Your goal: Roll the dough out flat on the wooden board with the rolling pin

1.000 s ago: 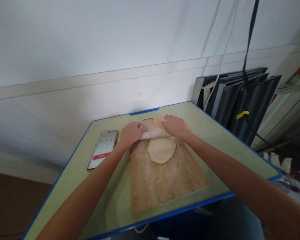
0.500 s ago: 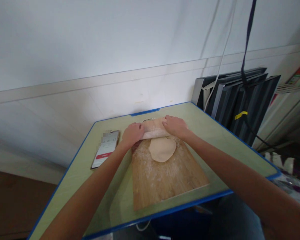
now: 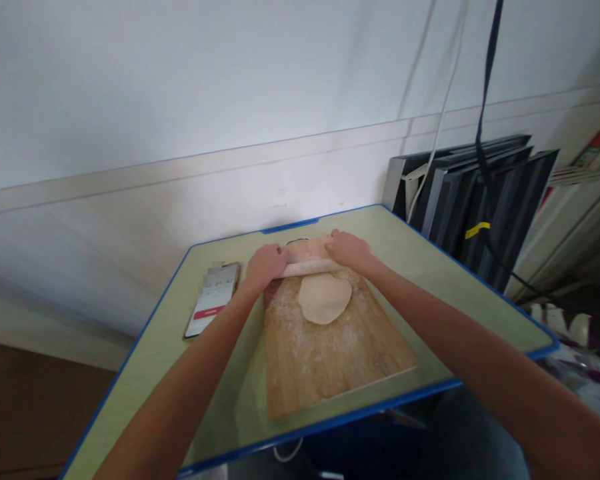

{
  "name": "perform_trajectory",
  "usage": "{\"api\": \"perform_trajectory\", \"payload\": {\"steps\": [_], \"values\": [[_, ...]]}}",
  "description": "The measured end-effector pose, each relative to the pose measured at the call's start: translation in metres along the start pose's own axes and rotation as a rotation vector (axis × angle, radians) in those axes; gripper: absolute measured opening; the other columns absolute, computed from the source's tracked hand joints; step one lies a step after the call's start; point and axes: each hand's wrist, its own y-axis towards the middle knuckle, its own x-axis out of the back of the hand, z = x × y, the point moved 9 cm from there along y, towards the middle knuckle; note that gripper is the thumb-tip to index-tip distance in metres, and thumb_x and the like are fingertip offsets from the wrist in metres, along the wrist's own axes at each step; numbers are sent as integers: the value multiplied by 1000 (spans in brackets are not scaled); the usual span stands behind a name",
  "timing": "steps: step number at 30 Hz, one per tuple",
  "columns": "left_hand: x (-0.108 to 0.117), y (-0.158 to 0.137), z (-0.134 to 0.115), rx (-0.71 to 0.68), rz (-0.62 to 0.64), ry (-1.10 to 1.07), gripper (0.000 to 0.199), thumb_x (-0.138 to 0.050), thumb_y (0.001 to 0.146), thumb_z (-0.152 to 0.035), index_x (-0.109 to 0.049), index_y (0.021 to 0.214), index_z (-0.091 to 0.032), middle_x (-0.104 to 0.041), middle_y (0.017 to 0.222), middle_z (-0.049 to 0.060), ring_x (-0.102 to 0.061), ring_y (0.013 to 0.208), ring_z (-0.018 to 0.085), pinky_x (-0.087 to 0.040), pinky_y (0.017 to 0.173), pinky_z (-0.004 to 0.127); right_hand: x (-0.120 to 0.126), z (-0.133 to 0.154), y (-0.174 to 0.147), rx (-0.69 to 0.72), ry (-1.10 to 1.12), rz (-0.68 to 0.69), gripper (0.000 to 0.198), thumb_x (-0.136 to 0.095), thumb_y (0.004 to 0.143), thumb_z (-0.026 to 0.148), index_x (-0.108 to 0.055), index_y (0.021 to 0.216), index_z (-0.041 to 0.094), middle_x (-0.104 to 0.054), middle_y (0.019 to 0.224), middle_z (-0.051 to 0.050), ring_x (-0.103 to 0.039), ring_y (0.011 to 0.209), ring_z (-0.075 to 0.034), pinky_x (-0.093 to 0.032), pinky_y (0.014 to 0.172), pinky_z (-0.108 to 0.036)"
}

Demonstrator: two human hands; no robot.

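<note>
Both of my hands are closed around a pale, flour-dusted rolling pin (image 3: 311,268), which lies crosswise over the far part of a wooden board (image 3: 325,363). My left hand (image 3: 267,262) grips its left end, and my right hand (image 3: 349,249) grips its right end. The fingers are curled over it and partly hidden. Just on my side of the pin, a flat, roughly round sheet of dough (image 3: 325,299) lies on the board. White flour is smeared over the wood around the dough. What lies just behind the pin is hard to make out.
The board rests on a pale green table (image 3: 405,267) with a blue edge. A phone (image 3: 213,300) lies left of my left forearm, its screen lit. Dark panels (image 3: 480,193) lean against the wall at right, with a black cable (image 3: 483,120) hanging before them.
My hands and the rolling pin stay in nearly the same place at the far part of the board. The dough looks unchanged; the view has shifted very slightly.
</note>
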Motion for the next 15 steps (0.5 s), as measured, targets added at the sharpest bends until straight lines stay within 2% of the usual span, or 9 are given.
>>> {"api": "perform_trajectory", "payload": {"steps": [6,11,15], "values": [[7,-15,-3,-21,-51,-2,41,-25,84,-29,-63,95,-16,-63,105,10,-57,98,20,-43,83,30,6,4,-12,19,-44,-24,36,-34,82,30,-52,109,14,-61,108,-15,-57,99,-27,-44,77,-38],[4,-7,2,52,-9,-5,41,-26,83,-31,-62,97,-18,-62,110,10,-57,101,21,-43,83,30,0,-1,1,-26,-5,5,37,-35,81,27,-51,111,13,-59,111,-15,-56,100,-26,-44,77,-36],[3,0,5,78,0,3,40,-28,82,-32,-62,95,-17,-64,105,12,-59,96,23,-46,77,31,-3,-3,9,-35,16,19,38,-37,81,28,-51,112,12,-59,112,-17,-57,100,-26,-45,76,-36]]}}
